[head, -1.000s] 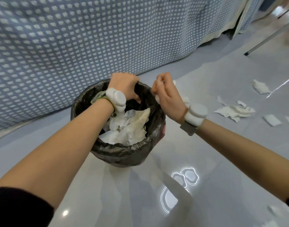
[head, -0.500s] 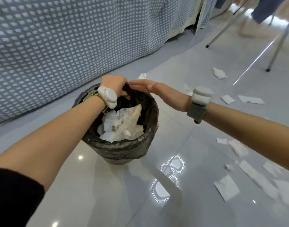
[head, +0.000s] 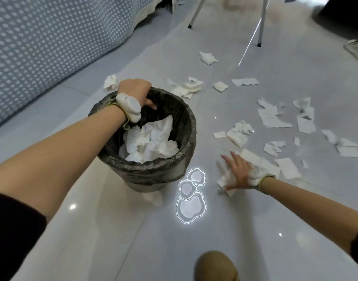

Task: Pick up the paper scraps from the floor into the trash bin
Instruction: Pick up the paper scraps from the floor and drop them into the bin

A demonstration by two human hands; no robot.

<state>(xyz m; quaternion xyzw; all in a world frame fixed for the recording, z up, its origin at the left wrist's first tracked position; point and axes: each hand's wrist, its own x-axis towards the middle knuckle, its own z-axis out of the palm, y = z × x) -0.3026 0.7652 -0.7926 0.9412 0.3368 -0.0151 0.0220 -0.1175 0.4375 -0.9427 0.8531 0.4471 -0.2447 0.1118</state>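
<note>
A trash bin (head: 153, 180) lined with a black bag stands on the grey floor, holding crumpled white paper (head: 151, 138). My left hand (head: 136, 92) grips the bin's far rim, thumb inside. My right hand (head: 238, 172) lies flat on the floor to the right of the bin, fingers spread over a white paper scrap (head: 224, 179). Several more paper scraps lie on the floor beyond it, such as a crumpled one (head: 239, 133) and a torn sheet (head: 272, 116).
A blue dotted bedspread (head: 52, 37) hangs along the left. Two thin metal legs (head: 260, 23) stand at the back. A shoe (head: 356, 50) sits at the far right edge. My knee (head: 214, 266) shows at the bottom. More scraps (head: 187, 89) lie behind the bin.
My right hand has left the bin's rim and dropped to the floor on the right, onto a scrap. The view has swung right and down. My left hand still holds the rim.
</note>
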